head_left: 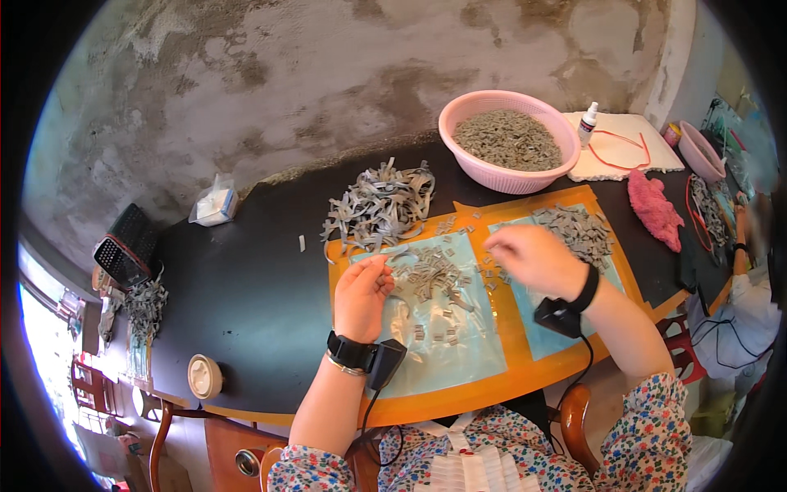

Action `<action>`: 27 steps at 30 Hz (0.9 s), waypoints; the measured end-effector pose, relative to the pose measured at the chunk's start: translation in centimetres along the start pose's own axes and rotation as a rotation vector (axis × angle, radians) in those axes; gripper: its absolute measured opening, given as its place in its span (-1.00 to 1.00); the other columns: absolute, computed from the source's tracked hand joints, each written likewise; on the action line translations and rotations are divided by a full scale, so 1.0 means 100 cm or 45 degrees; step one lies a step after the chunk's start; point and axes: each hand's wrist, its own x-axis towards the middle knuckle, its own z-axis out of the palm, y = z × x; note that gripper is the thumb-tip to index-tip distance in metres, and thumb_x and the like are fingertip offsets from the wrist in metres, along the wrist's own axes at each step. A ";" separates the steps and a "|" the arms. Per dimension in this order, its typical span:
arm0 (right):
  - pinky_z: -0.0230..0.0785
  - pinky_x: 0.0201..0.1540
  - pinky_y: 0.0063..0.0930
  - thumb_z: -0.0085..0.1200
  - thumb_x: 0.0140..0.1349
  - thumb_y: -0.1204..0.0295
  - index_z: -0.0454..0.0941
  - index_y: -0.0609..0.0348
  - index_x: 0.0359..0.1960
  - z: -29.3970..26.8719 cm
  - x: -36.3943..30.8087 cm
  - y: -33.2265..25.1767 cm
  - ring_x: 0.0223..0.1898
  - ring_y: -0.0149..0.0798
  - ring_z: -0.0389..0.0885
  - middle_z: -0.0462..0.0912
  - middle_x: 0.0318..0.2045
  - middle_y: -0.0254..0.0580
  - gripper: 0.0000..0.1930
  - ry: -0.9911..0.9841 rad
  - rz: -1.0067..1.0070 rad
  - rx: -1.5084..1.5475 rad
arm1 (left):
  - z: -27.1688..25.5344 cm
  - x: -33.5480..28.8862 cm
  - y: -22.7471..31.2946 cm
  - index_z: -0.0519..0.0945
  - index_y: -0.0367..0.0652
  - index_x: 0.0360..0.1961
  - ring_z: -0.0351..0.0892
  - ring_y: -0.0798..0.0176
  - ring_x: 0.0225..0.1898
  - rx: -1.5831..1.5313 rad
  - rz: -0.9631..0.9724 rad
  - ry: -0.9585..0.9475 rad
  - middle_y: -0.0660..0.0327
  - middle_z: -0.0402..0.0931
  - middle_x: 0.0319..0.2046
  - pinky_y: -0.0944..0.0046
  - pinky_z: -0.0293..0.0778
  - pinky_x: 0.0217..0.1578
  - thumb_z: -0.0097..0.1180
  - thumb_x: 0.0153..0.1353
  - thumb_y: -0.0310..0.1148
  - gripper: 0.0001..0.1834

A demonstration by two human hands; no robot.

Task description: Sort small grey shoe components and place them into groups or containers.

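My left hand (361,297) is closed in a pinch on a thin grey strap (401,305), whose loose end curves out beside the fingers. Small grey buckle-like pieces (434,275) lie scattered on a light blue plastic sheet (410,365) just right of it. My right hand (537,258) hovers over the gap between two blue sheets, its fingers bent together; whatever they hold, if anything, is too small to make out. Beyond it sits a heap of grey pieces (578,232) on the right blue sheet (548,332). A tangle of grey straps (381,205) lies beyond my left hand.
The black table (254,303) carries an orange mat (512,361). Toward the wall are a pink basket (504,182) full of grey pieces, a white board (602,164) and a small bottle (588,125). A pink cloth (653,211) lies right; a round cup (205,376) stands left. Another person (738,307) sits at right.
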 end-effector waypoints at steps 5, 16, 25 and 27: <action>0.34 -0.16 -0.21 -0.06 0.08 0.47 0.55 0.23 -0.32 0.057 0.047 -0.036 -0.24 -0.01 0.51 0.57 -0.39 -0.01 -0.82 -0.386 -0.072 -0.176 | -0.003 0.006 0.003 0.51 -0.30 -0.22 0.45 0.44 -0.34 0.509 0.336 0.127 0.28 0.50 -0.37 0.44 0.36 -0.27 0.07 0.15 -0.44 -0.81; 0.41 -0.24 -0.22 0.02 -0.04 0.49 0.55 0.21 -0.51 0.126 0.114 -0.021 -0.28 -0.02 0.52 0.55 -0.43 -0.04 -0.92 -0.132 -0.339 -0.257 | -0.016 0.010 0.005 0.56 -0.29 -0.30 0.51 0.41 -0.39 1.372 0.436 0.128 0.23 0.55 -0.43 0.42 0.42 -0.30 0.07 0.07 -0.50 -0.84; 0.35 -0.20 -0.22 0.08 -0.01 0.46 0.50 0.20 -0.53 0.125 0.117 -0.008 -0.29 -0.03 0.49 0.53 -0.44 -0.07 -0.92 -0.256 -0.343 -0.185 | -0.007 0.001 0.000 0.57 -0.27 -0.32 0.51 0.36 -0.37 1.506 0.303 -0.167 0.22 0.54 -0.44 0.39 0.42 -0.31 0.19 -0.02 -0.45 -0.80; 0.32 -0.20 -0.22 0.08 0.01 0.46 0.46 0.19 -0.53 0.122 0.114 -0.005 -0.29 -0.04 0.47 0.51 -0.48 -0.10 -0.91 -0.197 -0.340 -0.152 | -0.001 -0.004 -0.001 0.57 -0.26 -0.33 0.52 0.31 -0.34 1.606 0.369 -0.224 0.20 0.53 -0.41 0.35 0.42 -0.28 0.22 -0.05 -0.44 -0.78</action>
